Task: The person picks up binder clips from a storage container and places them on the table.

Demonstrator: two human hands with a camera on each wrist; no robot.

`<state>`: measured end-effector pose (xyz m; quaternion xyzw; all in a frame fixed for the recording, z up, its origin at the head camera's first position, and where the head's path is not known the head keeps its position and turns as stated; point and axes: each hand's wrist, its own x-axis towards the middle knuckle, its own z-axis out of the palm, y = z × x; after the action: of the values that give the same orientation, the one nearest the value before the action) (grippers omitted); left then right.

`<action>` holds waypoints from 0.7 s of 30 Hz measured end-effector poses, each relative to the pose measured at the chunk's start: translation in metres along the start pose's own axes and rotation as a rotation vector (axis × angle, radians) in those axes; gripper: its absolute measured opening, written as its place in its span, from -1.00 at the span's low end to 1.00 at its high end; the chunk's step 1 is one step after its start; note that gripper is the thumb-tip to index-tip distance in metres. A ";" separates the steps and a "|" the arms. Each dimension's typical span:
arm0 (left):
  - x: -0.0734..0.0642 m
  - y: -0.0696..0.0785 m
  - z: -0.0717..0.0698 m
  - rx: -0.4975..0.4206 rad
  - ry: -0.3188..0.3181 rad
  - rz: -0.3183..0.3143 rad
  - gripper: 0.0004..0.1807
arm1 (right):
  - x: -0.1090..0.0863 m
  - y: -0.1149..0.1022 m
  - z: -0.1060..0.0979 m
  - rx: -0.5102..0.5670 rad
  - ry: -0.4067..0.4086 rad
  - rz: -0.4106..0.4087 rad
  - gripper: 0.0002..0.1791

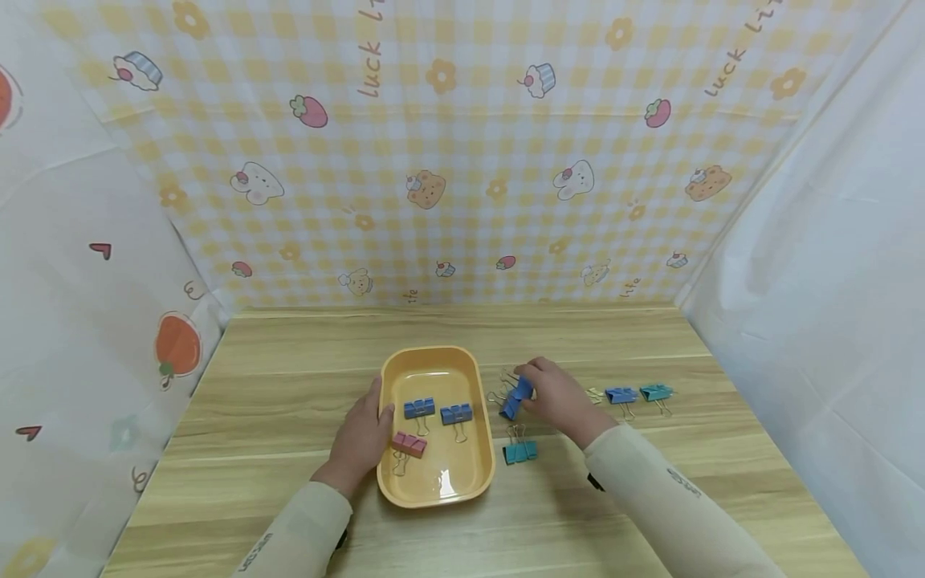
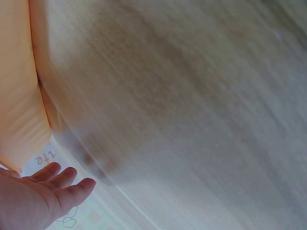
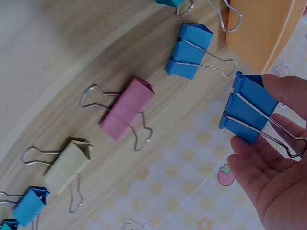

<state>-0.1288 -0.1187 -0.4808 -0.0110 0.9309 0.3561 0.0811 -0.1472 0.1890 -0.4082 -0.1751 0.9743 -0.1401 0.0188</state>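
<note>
My right hand [image 1: 556, 400] pinches a blue binder clip [image 3: 250, 106] between thumb and fingers, just right of the yellow tray [image 1: 487, 457]. Another blue binder clip [image 3: 191, 51] lies on the table close by. At the tray's left side, my left hand [image 1: 361, 437] holds the rim with its thumb over the edge; several of its fingers extend outside the wall in the left wrist view. Inside the tray are two blue binder clips [image 1: 456, 414] and a pink binder clip [image 1: 409, 444]. A teal binder clip [image 1: 520, 452] lies right of the tray.
To the right, a row on the wooden table [image 1: 289, 433] has a pink clip [image 3: 128, 109], hidden by my hand in the head view, a pale yellow clip [image 3: 69, 165], a blue clip [image 1: 621, 395] and a teal clip [image 1: 656, 392]. A checked cloth [image 1: 462, 217] hangs behind.
</note>
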 end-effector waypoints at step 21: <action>0.001 -0.002 0.001 0.008 0.001 0.009 -0.31 | -0.017 0.013 0.011 0.033 -0.052 0.101 -0.48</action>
<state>-0.1292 -0.1193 -0.4824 -0.0067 0.9324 0.3526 0.0793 -0.1344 0.2034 -0.4224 -0.1292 0.9786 -0.1506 0.0542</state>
